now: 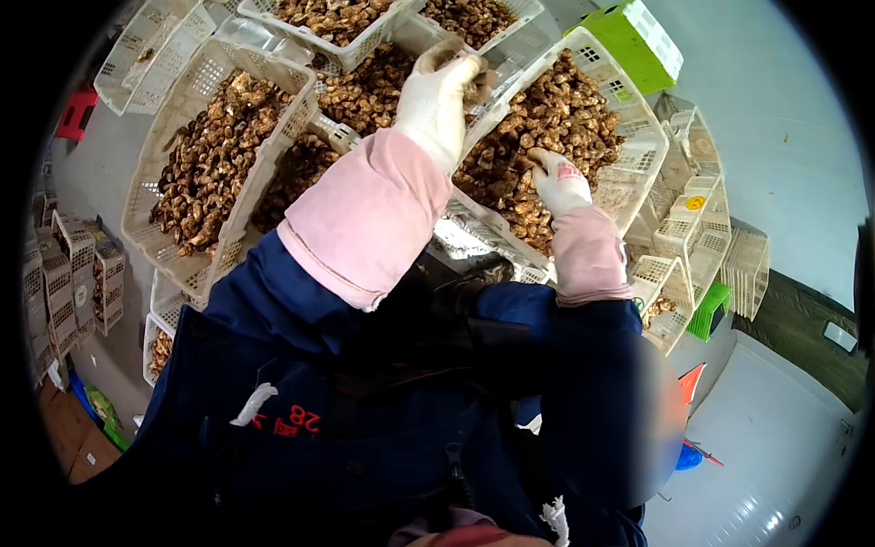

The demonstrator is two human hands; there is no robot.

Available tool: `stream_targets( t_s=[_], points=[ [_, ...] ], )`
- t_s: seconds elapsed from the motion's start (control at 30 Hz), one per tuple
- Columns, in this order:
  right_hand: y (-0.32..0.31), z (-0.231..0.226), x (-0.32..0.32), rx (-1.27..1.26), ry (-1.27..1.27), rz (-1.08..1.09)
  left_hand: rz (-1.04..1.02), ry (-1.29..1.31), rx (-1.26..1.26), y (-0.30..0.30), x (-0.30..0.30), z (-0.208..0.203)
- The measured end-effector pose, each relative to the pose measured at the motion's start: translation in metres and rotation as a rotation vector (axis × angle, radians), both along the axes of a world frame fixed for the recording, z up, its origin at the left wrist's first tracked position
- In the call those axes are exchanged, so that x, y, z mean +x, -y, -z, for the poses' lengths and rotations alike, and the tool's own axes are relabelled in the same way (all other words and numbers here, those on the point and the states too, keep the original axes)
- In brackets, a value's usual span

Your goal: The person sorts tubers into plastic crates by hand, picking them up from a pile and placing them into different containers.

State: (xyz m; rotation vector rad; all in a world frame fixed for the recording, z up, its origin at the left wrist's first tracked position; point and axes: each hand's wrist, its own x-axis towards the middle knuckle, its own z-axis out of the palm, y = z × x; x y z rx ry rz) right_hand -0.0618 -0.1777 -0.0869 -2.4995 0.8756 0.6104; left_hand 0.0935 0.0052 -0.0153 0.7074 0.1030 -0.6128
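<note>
My left hand (436,102), in a white glove with brown-stained fingertips, is raised over the crates at the upper middle. Its fingers curl inward, and whatever they may hold cannot be made out. My right hand (560,184), also in a white glove, reaches into a pale plastic crate (643,159) on the right. Its fingertips touch a heap of small brown, knobbly mushroom-like pieces (570,114) and are drawn together; anything between them is too small to tell. Pink cuffs cover both my wrists.
A tilted crate (137,196) of similar pieces stands at left, and more filled crates lie at the far side. A bright green box (629,46) sits at the far right. Stacked crates (702,214) stand at right, others (77,264) on the left floor.
</note>
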Motion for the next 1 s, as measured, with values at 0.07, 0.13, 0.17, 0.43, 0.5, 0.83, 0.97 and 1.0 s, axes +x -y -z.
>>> stream_targets(
  t_s=[0.07, 0.13, 0.17, 0.43, 0.5, 0.83, 0.97, 1.0],
  points=[
    [-0.005, 0.005, 0.012, -0.283, 0.195, -0.151, 0.120, 0.034, 0.024, 0.007, -0.006, 0.005],
    [-0.009, 0.017, 0.031, -0.451, 0.180, -0.245, 0.260, 0.104, 0.109, 0.012, -0.017, -0.003],
    [-0.021, 0.017, 0.052, -0.492, 0.088, -0.267, 0.287, 0.012, 0.109, 0.010, -0.019, -0.005],
    [-0.011, 0.018, 0.005, -0.061, 0.012, 0.166, 0.320, 0.073, 0.123, 0.007, -0.022, -0.011],
    [-0.015, 0.010, -0.025, 0.011, 0.380, 0.407, 0.391, 0.118, 0.118, 0.009, -0.027, -0.013],
    [-0.083, -0.083, -0.058, 0.961, 0.932, 0.673, 0.810, 0.765, 0.527, 0.007, -0.048, -0.028],
    [-0.111, -0.105, -0.046, 0.886, 0.862, 0.729, 0.802, 0.925, 0.481, -0.008, -0.042, -0.029],
    [-0.108, -0.103, -0.050, 0.836, 0.852, 0.635, 0.821, 0.900, 0.489, -0.019, -0.043, -0.039]
  ],
)
